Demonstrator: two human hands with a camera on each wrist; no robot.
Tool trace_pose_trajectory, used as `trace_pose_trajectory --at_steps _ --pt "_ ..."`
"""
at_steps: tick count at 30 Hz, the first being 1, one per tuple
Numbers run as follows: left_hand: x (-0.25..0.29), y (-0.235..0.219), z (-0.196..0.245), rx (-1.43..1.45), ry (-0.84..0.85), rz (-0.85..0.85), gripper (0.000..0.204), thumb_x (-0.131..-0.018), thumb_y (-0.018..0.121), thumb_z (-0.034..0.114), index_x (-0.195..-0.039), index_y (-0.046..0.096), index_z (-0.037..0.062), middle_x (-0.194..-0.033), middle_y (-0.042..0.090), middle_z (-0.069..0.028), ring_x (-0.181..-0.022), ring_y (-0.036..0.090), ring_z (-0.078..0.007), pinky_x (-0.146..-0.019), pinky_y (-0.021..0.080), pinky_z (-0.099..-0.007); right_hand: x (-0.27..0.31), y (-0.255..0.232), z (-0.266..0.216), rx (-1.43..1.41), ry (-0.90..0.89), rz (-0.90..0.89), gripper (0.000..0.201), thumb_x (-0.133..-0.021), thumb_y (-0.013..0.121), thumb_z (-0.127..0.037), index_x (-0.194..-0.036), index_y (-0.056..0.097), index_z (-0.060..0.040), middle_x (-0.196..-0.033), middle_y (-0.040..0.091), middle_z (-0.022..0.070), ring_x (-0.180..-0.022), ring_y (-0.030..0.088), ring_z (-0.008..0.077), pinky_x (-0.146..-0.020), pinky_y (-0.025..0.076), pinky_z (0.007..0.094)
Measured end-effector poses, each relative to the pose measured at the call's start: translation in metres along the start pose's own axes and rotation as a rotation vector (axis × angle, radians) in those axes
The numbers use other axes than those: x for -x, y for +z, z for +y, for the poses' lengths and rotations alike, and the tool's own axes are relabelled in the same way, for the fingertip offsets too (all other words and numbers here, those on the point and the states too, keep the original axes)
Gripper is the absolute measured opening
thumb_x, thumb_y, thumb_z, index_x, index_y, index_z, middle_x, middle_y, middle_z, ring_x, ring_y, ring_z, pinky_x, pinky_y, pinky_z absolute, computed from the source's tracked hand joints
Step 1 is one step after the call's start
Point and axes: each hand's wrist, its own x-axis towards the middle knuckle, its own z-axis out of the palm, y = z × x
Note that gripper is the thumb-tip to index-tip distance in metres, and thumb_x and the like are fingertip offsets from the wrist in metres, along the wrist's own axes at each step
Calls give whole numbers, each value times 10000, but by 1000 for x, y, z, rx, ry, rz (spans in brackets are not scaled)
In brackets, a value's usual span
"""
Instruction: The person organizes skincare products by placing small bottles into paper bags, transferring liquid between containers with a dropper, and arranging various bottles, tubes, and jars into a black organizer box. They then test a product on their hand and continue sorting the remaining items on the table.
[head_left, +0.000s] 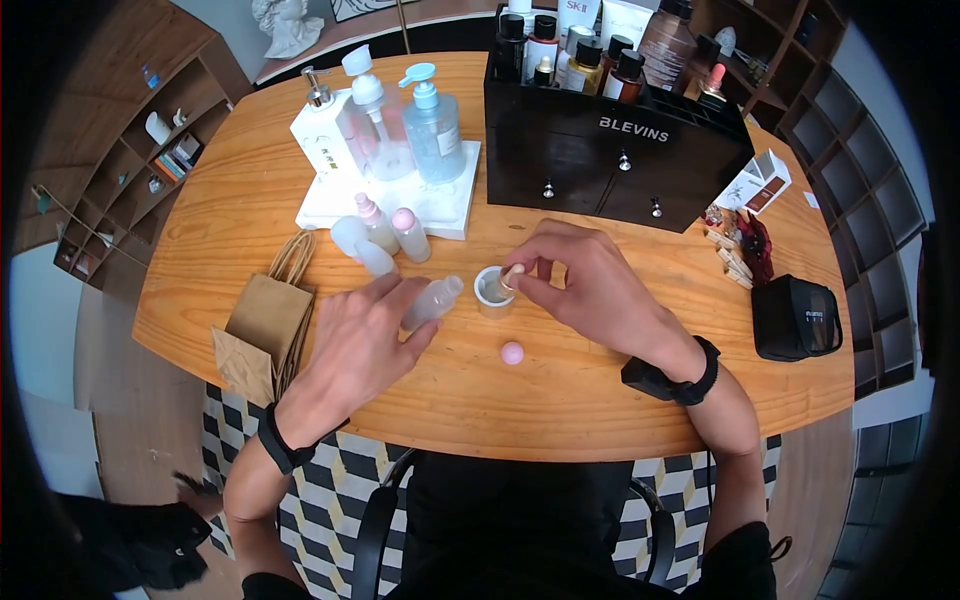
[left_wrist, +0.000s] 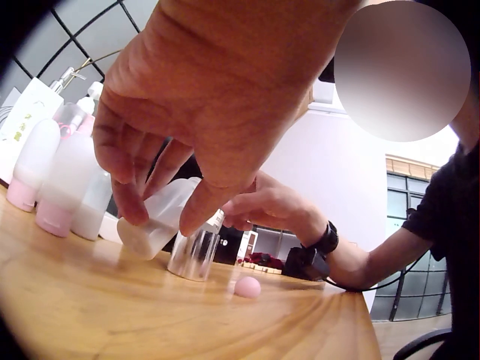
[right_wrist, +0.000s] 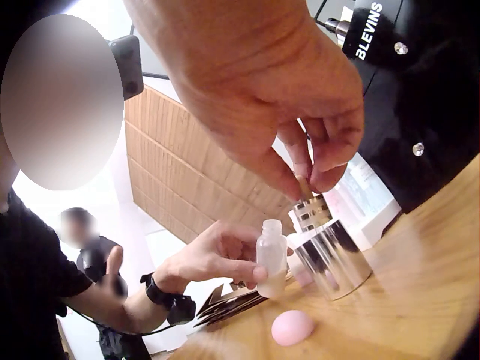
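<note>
My left hand [head_left: 365,335] holds a small frosted bottle [head_left: 433,303] between thumb and fingers. It has no cap on and leans toward a small clear jar with a white rim [head_left: 492,303]. My right hand [head_left: 590,285] is over the jar, its thumb and fingers pinching a small tan-tipped piece [head_left: 512,278] at the jar's mouth. In the right wrist view a gold part with square cut-outs [right_wrist: 312,213] shows below those fingertips, above the shiny jar wall [right_wrist: 334,259]; I cannot tell what it is. A round pink cap [head_left: 512,352] lies in front of the jar.
Small pink-capped bottles [head_left: 410,235] stand behind my left hand, before a white tray [head_left: 440,228] of pump bottles. A black cosmetics box [head_left: 560,160] stands at the back. Paper bags [head_left: 265,320] lie left; a black pouch [head_left: 795,318] sits right. Another person [head_left: 130,540] is at left.
</note>
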Motion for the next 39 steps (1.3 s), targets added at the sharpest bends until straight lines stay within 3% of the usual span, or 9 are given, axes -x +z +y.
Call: trace_pose_trajectory --at_steps 2,9,11,17,20,27,29,32,39 --pt "0 -1 0 -26 -5 -30 383 -869 829 183 -1192 735 -1 -1041 740 -155 -688 720 -266 -666 573 -395 0 0 1 33 -23 -11 131 -945 758 -106 -1005 767 10 -927 709 129 -769 713 274 -702 553 400" --pt "10 -3 3 -23 32 -1 386 -868 831 186 -1198 740 8 -1015 746 -143 -673 721 -252 -649 573 -377 12 -25 -36 367 36 -34 213 -966 744 -180 -892 726 19 -957 722 155 -819 723 331 -711 540 446" --pt "13 -5 5 -6 24 -7 381 -868 832 179 -1201 742 18 -991 748 -130 -673 721 -238 -644 570 -362 19 -23 -41 518 77 -419 230 -1020 663 -199 -942 704 13 -1048 724 173 -952 723 343 -786 526 446" --pt "19 -1 5 -3 -4 -42 370 -868 837 168 -1186 742 5 -953 738 -119 -674 720 -229 -644 566 -356 35 11 -23 469 -98 -619 216 -1032 527 -118 -1178 632 1 -1252 631 191 -1171 631 345 -949 465 457" --pt "22 0 5 28 -3 -45 370 -869 837 174 -1179 739 -1 -933 731 -119 -680 726 -230 -652 573 -361 43 20 -6 448 -224 -503 213 -1006 536 -103 -1167 628 1 -1259 602 185 -1176 620 339 -937 464 467" --pt "25 -1 11 122 -20 -29 356 -869 832 170 -1170 740 3 -970 748 -127 -696 737 -238 -670 583 -378 25 7 -24 457 -152 -594 132 -987 611 -98 -1029 651 21 -1077 657 182 -969 687 361 -800 536 468" --pt "26 1 12 148 -5 -21 347 -871 825 168 -1166 742 6 -977 754 -129 -694 735 -241 -666 580 -380 20 -7 -32 300 -185 -387 119 -957 680 -111 -996 671 1 -1007 667 155 -892 692 371 -741 556 471" --pt "26 3 15 174 30 -7 306 -880 816 185 -1144 745 48 -897 729 -115 -718 727 -313 -648 566 -421 15 -12 -39 145 -230 -136 128 -914 744 -83 -1017 687 -35 -1044 675 112 -942 695 358 -763 568 453" --pt "27 3 20 198 102 -5 303 -874 815 189 -1136 746 53 -885 715 -106 -728 719 -319 -639 555 -430 15 7 -33 -27 -379 -174 239 -868 786 -8 -1095 717 -37 -1091 686 92 -966 696 343 -812 586 439"
